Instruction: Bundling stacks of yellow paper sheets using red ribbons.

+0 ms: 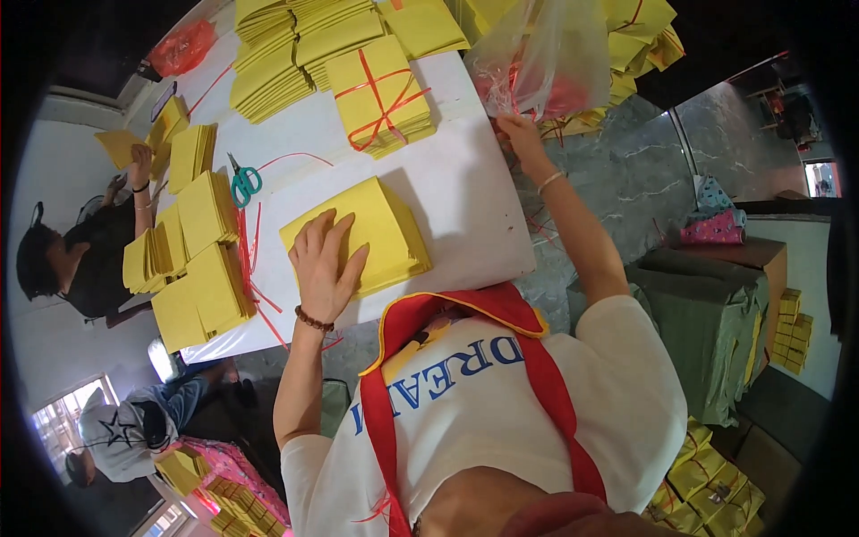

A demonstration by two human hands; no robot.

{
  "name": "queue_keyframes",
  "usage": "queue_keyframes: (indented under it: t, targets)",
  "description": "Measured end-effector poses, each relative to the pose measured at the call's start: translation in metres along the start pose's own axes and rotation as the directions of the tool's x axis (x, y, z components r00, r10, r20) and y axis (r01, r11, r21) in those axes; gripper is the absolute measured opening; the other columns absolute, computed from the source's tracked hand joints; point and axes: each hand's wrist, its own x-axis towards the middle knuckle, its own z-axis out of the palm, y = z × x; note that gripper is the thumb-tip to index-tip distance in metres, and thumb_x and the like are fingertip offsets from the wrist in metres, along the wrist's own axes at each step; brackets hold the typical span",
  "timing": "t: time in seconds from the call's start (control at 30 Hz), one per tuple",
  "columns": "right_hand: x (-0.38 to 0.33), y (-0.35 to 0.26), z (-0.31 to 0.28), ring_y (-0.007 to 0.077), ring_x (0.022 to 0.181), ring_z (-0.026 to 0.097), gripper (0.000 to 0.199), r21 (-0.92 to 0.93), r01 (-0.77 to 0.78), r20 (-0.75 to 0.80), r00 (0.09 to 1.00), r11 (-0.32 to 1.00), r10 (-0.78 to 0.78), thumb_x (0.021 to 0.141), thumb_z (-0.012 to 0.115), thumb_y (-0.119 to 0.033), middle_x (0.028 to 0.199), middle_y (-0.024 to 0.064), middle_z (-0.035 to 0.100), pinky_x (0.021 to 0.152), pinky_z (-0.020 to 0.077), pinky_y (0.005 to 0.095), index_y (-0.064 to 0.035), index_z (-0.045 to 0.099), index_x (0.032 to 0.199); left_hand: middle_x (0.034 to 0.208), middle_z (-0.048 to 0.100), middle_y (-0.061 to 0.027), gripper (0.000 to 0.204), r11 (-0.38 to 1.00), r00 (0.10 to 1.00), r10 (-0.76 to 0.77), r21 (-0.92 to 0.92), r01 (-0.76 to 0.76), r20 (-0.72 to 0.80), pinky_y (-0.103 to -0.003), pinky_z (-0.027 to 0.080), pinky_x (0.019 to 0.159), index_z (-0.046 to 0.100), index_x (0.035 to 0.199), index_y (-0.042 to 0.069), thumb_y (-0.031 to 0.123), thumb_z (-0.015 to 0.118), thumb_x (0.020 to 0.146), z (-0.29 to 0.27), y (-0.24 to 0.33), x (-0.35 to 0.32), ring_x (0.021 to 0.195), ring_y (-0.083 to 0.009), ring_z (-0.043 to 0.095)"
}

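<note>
My left hand (327, 264) lies flat, fingers spread, on a stack of yellow paper sheets (385, 219) near the table's front edge. My right hand (521, 136) is at the table's right edge, against the lower end of a clear plastic bag (559, 63) with red strands inside. Its fingers are curled; what they grip is hidden. Beyond the loose stack sits a yellow paper bundle (380, 94) tied crosswise with red string. Teal-handled scissors (243, 182) lie left of the stack, beside red string pieces (246, 251).
More yellow stacks (206, 210) line the white table's (474, 197) left side, with tall piles (268, 54) at the far end. Across the left side, another person (89, 237) handles yellow paper. A seated person (125, 430) is at lower left. A green-wrapped box (698, 322) stands at right.
</note>
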Motion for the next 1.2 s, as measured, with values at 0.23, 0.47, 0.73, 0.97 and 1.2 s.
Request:
queue_keyframes:
  t: [0.23,0.47,0.73,0.97,1.2]
  targets:
    - [0.121,0.076,-0.039,0.0149,0.063,0.057,0.026,-0.673,0.188,-0.260,0.846,0.715,-0.466,0.076,0.059,-0.017,0.076,0.0066,0.059,0.054,0.0441,0.0289,-0.0018,0.058,0.096,0.119,0.046,-0.0107,0.042,0.996,0.998,-0.068,-0.061,0.068,0.002,-0.039,0.027,0.091,0.054,0.113,0.011,0.028,0.061,0.075,0.001,0.003,0.005,0.110,-0.0275,0.039]
    - [0.124,0.037,-0.079,0.0138,0.058,0.057,0.015,-0.528,0.104,0.032,0.994,0.843,-0.102,0.077,0.063,-0.018,0.060,0.0048,0.055,0.047,0.0432,0.0280,-0.0037,0.057,0.077,0.119,0.046,-0.0101,0.042,0.992,0.995,-0.094,-0.087,0.096,0.020,-0.039,0.027,0.091,0.054,0.113,0.011,0.028,0.061,0.075,0.003,0.003,0.006,0.110,-0.0270,0.039]
    - [0.098,-0.082,-0.104,0.0053,0.061,0.052,0.010,-0.461,0.239,0.188,0.968,0.855,-0.169,0.081,0.059,-0.017,0.067,-0.0025,0.056,0.053,0.0406,0.0210,-0.0069,0.061,0.083,0.120,0.045,-0.0106,0.041,0.994,0.999,-0.049,-0.095,0.050,0.018,-0.039,0.026,0.092,0.053,0.113,0.011,0.031,0.058,0.077,0.004,-0.002,0.005,0.109,-0.0275,0.038]
    - [0.100,-0.232,-0.130,0.0083,0.075,0.052,0.019,-0.494,0.499,-0.019,0.813,0.713,-0.582,0.080,0.058,-0.020,0.090,0.0016,0.060,0.072,0.0416,0.0263,-0.0081,0.061,0.095,0.120,0.044,-0.0109,0.041,0.994,1.000,0.021,-0.104,-0.022,-0.010,-0.039,0.026,0.091,0.053,0.113,0.010,0.032,0.057,0.078,0.006,-0.005,0.005,0.110,-0.0277,0.038]
    - [-0.046,-0.387,-0.039,0.0110,0.058,0.047,0.015,-0.160,0.807,-0.127,0.554,0.568,-0.823,0.088,0.047,-0.018,0.065,0.0006,0.049,0.054,0.0406,0.0260,-0.0094,0.048,0.076,0.120,0.045,-0.0111,0.041,0.998,1.000,0.022,-0.067,-0.023,-0.014,-0.039,0.027,0.091,0.053,0.113,0.009,0.030,0.057,0.078,0.004,-0.007,0.001,0.110,-0.0276,0.039]
